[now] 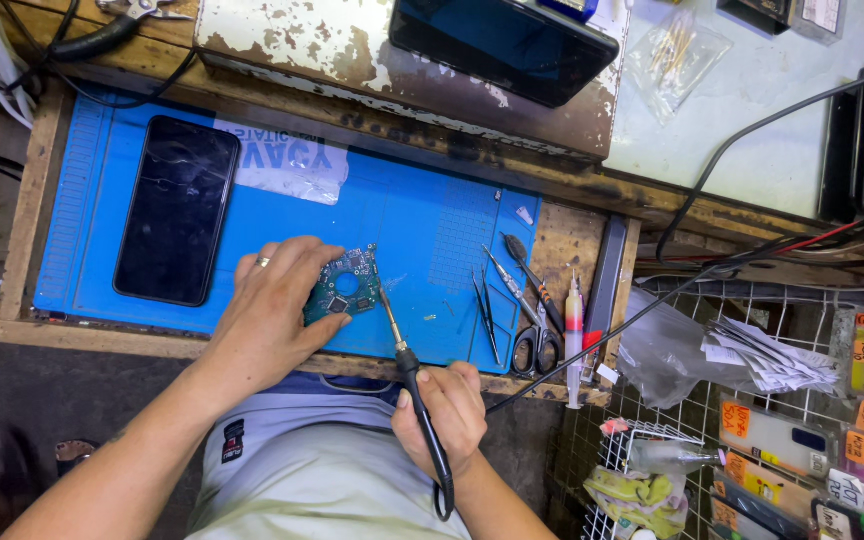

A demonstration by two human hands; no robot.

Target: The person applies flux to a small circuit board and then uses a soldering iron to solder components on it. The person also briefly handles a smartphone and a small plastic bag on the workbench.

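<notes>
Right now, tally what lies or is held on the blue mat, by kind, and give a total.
Phones: 1, the black phone
Circuit boards: 1, the green board under the left hand
Soldering irons: 1, the iron in the right hand, tip at the board
Tweezers: 2
Scissors: 1
Plastic wrappers: 1
Total: 7

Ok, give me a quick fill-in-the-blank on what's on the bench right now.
1. The left hand holds a small green ____ against the blue mat.
2. The right hand grips a ____ whose tip reaches the board's edge.
3. A dark phone lies face up on the mat to the ____ of the left hand, as the camera sees it.
4. The scissors lie near the mat's ____ edge, beside the tweezers.

Missing words: circuit board; soldering iron; left; right
</notes>
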